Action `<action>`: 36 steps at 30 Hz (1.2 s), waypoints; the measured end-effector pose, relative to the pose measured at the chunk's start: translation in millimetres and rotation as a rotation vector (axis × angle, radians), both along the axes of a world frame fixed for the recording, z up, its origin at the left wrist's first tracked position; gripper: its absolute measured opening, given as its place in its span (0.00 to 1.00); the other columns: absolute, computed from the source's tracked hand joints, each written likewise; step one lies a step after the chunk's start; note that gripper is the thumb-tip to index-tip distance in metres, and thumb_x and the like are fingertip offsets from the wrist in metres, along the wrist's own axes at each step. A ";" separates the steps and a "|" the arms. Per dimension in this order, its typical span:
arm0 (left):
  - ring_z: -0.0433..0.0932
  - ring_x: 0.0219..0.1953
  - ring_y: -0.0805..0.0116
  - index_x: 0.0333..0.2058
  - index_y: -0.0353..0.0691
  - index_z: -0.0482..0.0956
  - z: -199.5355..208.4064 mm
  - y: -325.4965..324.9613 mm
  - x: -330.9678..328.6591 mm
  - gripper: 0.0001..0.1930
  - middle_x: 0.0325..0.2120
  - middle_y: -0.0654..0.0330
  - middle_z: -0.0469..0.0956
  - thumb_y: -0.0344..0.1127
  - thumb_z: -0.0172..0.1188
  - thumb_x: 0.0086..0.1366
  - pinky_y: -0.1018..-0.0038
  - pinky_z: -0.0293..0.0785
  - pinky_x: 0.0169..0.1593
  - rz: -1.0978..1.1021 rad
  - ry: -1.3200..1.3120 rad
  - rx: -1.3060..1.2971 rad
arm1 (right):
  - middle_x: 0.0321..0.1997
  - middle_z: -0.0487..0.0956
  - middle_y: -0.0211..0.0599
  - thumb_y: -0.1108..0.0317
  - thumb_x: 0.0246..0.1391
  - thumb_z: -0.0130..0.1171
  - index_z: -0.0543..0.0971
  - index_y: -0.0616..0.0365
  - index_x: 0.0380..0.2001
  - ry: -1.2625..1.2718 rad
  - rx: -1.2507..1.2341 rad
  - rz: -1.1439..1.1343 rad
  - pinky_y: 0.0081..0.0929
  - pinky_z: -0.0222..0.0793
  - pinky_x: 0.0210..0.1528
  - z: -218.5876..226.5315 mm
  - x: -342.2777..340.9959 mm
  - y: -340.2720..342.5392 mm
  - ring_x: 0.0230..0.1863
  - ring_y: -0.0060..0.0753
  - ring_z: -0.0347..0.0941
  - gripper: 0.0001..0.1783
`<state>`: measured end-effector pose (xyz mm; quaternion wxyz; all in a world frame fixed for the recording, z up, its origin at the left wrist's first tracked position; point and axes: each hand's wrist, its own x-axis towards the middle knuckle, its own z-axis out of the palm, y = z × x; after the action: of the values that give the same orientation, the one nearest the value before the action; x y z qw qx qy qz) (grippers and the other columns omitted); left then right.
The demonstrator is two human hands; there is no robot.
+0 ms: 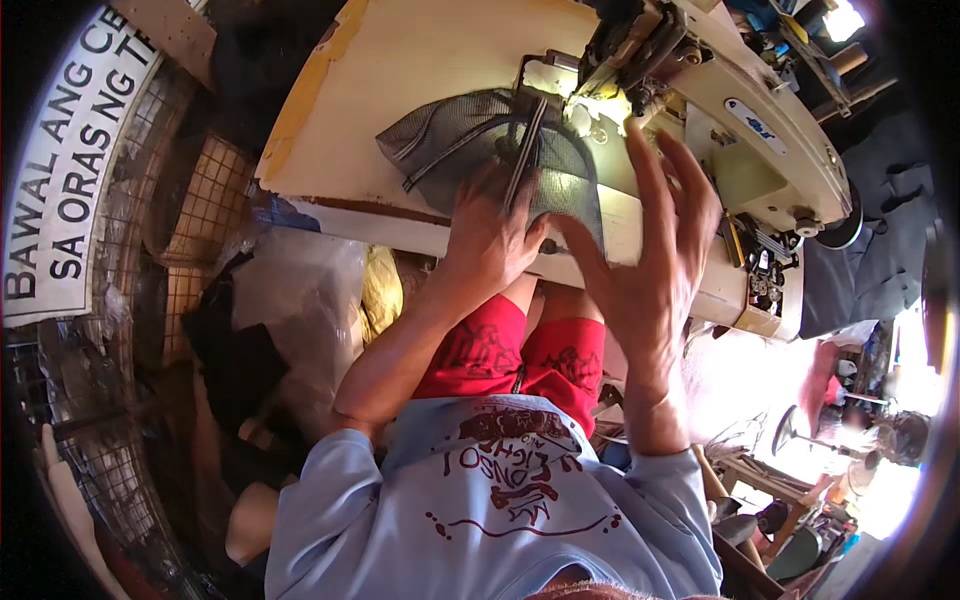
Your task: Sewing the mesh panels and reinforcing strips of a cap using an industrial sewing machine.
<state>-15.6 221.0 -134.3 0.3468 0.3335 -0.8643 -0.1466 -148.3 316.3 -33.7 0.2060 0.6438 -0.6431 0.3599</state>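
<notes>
In the head view, at upper centre, a dark mesh cloth [440, 140] with pale-striped bands, lying across the cream sewing table [340, 120], its upper part close under the lit needle area of the sewing machine [800, 165]. Over the lower part of the cloth, the left hand [490, 235], fingers bent and laid on the mesh; cannot tell whether pinching a fold or only pressing down. To its right, the right hand [658, 268], raised, with thumb and fingers wide apart, nothing visible in the grip, index fingertip near the needle area; cannot tell whether touching the machine.

Right of centre, at the end of the table, a tray-like recess [757, 321], crowded with small dark and metallic parts [768, 265], too small to tell apart. Left of centre, below the table, a large translucent plastic bag [300, 275], contents unclear through the film, with a black cloth [240, 355] at its left side and a yellow bundle [381, 290] at its right. Farther left, a wire grid [208, 195], anything behind it too dim to make out.
</notes>
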 end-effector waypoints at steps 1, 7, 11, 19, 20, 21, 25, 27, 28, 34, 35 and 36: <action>0.71 0.56 0.41 0.55 0.36 0.74 0.3 0.5 1.1 0.26 0.47 0.47 0.77 0.42 0.67 0.60 0.52 0.70 0.57 0.005 -0.067 -0.018 | 0.49 0.79 0.44 0.67 0.51 0.71 0.77 0.48 0.58 0.018 0.063 -0.005 0.42 0.74 0.48 7.3 -0.8 -12.7 0.47 0.48 0.77 0.29; 0.73 0.54 0.47 0.56 0.36 0.75 17.6 -16.6 9.1 0.28 0.49 0.47 0.78 0.48 0.65 0.64 0.57 0.72 0.59 -0.120 -0.268 0.035 | 0.37 0.83 0.39 0.71 0.61 0.61 0.83 0.51 0.45 0.256 0.088 0.045 0.39 0.77 0.33 30.4 -14.5 -70.5 0.33 0.49 0.81 0.09; 0.76 0.50 0.52 0.51 0.36 0.77 26.1 -31.9 9.9 0.22 0.44 0.50 0.79 0.45 0.61 0.66 0.58 0.78 0.51 -0.172 -0.342 0.065 | 0.37 0.82 0.40 0.72 0.59 0.60 0.80 0.53 0.44 0.226 0.063 0.083 0.42 0.77 0.34 27.4 -17.7 -72.5 0.35 0.50 0.81 0.10; 0.79 0.43 0.60 0.34 0.36 0.75 0.5 -48.4 -24.4 0.08 0.37 0.53 0.79 0.33 0.62 0.61 0.66 0.80 0.41 -0.041 -0.251 -0.256 | 0.33 0.78 0.38 0.72 0.56 0.59 0.76 0.53 0.41 0.273 0.120 0.034 0.44 0.76 0.32 26.8 -20.7 -69.5 0.36 0.50 0.80 0.09; 0.78 0.44 0.59 0.35 0.36 0.75 -4.2 -46.4 -24.5 0.08 0.39 0.54 0.78 0.32 0.62 0.60 0.66 0.79 0.42 -0.027 -0.197 -0.292 | 0.33 0.78 0.37 0.71 0.56 0.60 0.77 0.52 0.41 0.283 0.140 0.017 0.44 0.76 0.32 27.6 -21.7 -67.9 0.36 0.50 0.80 0.09; 0.77 0.45 0.58 0.37 0.36 0.75 -8.5 -43.1 -23.5 0.09 0.40 0.54 0.77 0.31 0.63 0.59 0.65 0.79 0.44 -0.019 -0.166 -0.304 | 0.33 0.79 0.37 0.70 0.56 0.60 0.77 0.52 0.41 0.288 0.139 0.007 0.44 0.76 0.32 28.2 -22.8 -66.2 0.35 0.50 0.80 0.09; 0.74 0.51 0.54 0.43 0.35 0.76 -15.5 -35.4 -20.0 0.14 0.49 0.53 0.73 0.30 0.64 0.57 0.62 0.76 0.51 -0.009 -0.034 -0.381 | 0.36 0.82 0.36 0.68 0.56 0.63 0.80 0.50 0.43 0.258 0.109 -0.021 0.44 0.77 0.34 29.2 -27.3 -62.0 0.34 0.50 0.81 0.10; 0.73 0.54 0.53 0.46 0.33 0.76 -15.1 -31.6 -18.7 0.17 0.52 0.51 0.71 0.30 0.63 0.58 0.60 0.74 0.55 -0.024 -0.046 -0.362 | 0.36 0.82 0.36 0.67 0.56 0.63 0.81 0.50 0.44 0.226 0.119 -0.048 0.43 0.77 0.35 28.5 -28.7 -58.2 0.34 0.50 0.81 0.11; 0.72 0.56 0.52 0.48 0.33 0.76 -14.8 -29.8 -18.0 0.18 0.53 0.50 0.71 0.31 0.63 0.58 0.60 0.73 0.57 -0.031 -0.047 -0.350 | 0.36 0.83 0.37 0.67 0.57 0.63 0.82 0.50 0.44 0.239 0.097 -0.047 0.42 0.77 0.35 27.7 -29.5 -57.9 0.34 0.51 0.81 0.11; 0.73 0.57 0.50 0.50 0.29 0.74 -16.1 -25.4 -16.7 0.18 0.60 0.49 0.68 0.32 0.58 0.64 0.59 0.73 0.58 -0.054 -0.077 -0.361 | 0.36 0.83 0.38 0.68 0.57 0.64 0.83 0.50 0.44 0.182 0.087 -0.031 0.39 0.77 0.34 21.8 -30.6 -50.1 0.32 0.48 0.81 0.11; 0.73 0.57 0.50 0.51 0.29 0.74 -16.8 -25.6 -16.7 0.18 0.62 0.48 0.67 0.32 0.58 0.64 0.59 0.74 0.58 -0.061 -0.070 -0.367 | 0.35 0.83 0.38 0.68 0.57 0.64 0.83 0.51 0.44 0.175 0.096 -0.034 0.39 0.77 0.34 21.2 -30.4 -49.4 0.31 0.47 0.81 0.11; 0.73 0.57 0.50 0.52 0.29 0.74 -17.4 -25.5 -16.6 0.19 0.63 0.48 0.66 0.31 0.57 0.64 0.59 0.74 0.58 -0.064 -0.066 -0.369 | 0.35 0.83 0.38 0.69 0.57 0.64 0.83 0.51 0.44 0.171 0.101 -0.036 0.38 0.77 0.34 20.8 -30.0 -48.8 0.31 0.47 0.81 0.11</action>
<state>-32.2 195.6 -151.7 0.3684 0.2412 -0.8977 0.0143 -178.3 267.5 -12.9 0.2337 0.6700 -0.6521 0.2670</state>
